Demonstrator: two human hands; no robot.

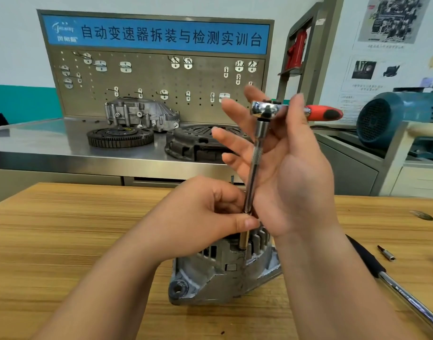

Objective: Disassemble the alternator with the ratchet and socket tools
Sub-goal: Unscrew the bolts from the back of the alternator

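A grey metal alternator (220, 273) stands on the wooden table (75, 229), partly hidden by my arms. A ratchet (268, 110) with a red and black handle (326, 113) sits on a long extension bar (253, 168) that runs down to a socket (243, 239) on the alternator's top. My left hand (210, 217) pinches the bar's lower end just above the socket. My right hand (279, 163) is at the ratchet head with its fingers spread and straight, thumb beside the head, the bar crossing in front of its palm.
A long chrome bar with a black grip (394, 285) lies on the table at the right, beside a small bit (386, 252). Behind, a steel bench (39, 143) carries a flywheel (119, 137), a clutch cover (196, 143) and a housing (142, 114). A blue motor (392, 116) stands at the right.
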